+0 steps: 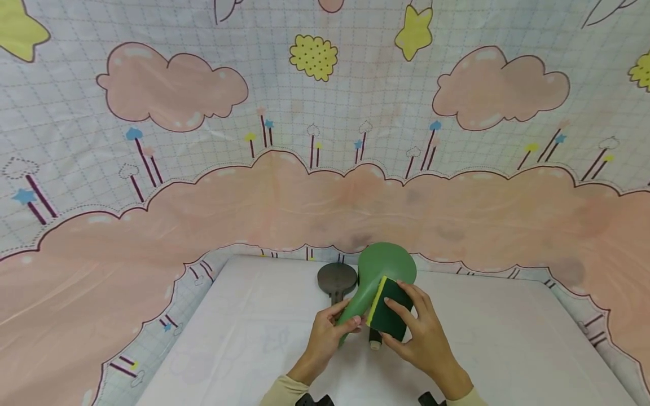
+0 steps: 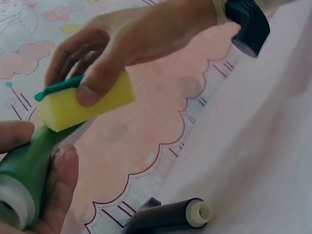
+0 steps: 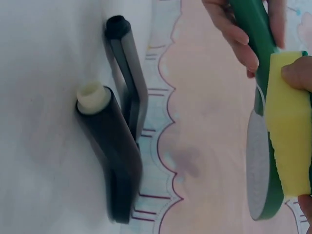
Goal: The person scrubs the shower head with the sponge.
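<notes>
A green handheld shower head (image 1: pixel 383 260) is held up over the white table, its pale spray face showing in the right wrist view. My left hand (image 1: pixel 324 336) grips its handle, whose open pale end (image 2: pixel 22 204) appears in the left wrist view. In my right hand (image 1: pixel 430 341) is a yellow sponge (image 3: pixel 290 122) with a dark green scouring side (image 1: pixel 392 309), pinched between thumb and fingers. The sponge's yellow side lies against the green shower head near where handle and head meet.
Behind the hands, a dark grey shower head (image 1: pixel 337 279) lies on the white table (image 1: pixel 244 316). Close by is a black shower head (image 3: pixel 117 156) with a cream threaded end, mostly hidden in the head view. A patterned cloth (image 1: pixel 304 208) hangs behind the table.
</notes>
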`<state>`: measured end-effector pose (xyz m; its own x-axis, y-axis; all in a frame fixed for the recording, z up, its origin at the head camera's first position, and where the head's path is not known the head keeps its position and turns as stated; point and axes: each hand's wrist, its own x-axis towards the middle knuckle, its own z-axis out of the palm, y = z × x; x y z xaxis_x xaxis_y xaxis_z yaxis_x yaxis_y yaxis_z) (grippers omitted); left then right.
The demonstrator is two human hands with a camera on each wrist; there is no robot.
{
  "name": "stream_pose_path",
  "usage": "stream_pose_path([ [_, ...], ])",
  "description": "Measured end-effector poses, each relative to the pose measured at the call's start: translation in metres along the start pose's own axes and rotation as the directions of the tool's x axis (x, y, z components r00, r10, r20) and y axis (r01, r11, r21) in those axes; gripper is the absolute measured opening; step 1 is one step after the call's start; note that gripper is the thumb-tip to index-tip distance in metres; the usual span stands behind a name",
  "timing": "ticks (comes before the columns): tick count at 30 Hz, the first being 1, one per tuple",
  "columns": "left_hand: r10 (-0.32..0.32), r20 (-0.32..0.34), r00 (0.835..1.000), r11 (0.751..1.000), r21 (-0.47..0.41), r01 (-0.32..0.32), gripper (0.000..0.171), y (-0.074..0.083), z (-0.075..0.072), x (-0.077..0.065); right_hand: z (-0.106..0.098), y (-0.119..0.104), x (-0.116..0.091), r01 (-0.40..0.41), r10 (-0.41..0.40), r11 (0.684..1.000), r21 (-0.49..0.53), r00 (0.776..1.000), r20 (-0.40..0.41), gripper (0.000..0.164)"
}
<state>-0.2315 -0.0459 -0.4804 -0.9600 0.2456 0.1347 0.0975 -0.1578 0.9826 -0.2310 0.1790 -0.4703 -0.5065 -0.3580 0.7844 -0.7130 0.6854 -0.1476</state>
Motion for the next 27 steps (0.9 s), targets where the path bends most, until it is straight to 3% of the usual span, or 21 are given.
stream_pose_path([
  [8, -0.090, 0.081, 0.993, 0.993, -0.064, 0.095, 0.051, 0.000, -0.002, 0.000, -0.011, 0.014, 0.000, -0.071, 0.070, 0.996, -0.051, 0.997, -0.021, 0.064],
  [13, -0.107, 0.126, 0.986, 0.988, -0.101, 0.121, 0.045, 0.001, -0.004, -0.001, -0.013, 0.014, 0.001, -0.087, 0.087, 0.995, -0.040, 0.996, -0.020, 0.064],
  [22, -0.123, 0.095, 0.988, 0.978, -0.160, 0.137, 0.036, -0.003, -0.004, 0.002, -0.011, 0.006, 0.002, -0.083, 0.083, 0.997, 0.005, 0.997, -0.004, 0.062],
  [27, -0.136, 0.087, 0.987, 0.969, -0.195, 0.151, 0.042, -0.005, -0.006, 0.003, -0.005, -0.002, 0.000, -0.049, 0.048, 0.998, 0.039, 0.999, 0.019, 0.058],
])
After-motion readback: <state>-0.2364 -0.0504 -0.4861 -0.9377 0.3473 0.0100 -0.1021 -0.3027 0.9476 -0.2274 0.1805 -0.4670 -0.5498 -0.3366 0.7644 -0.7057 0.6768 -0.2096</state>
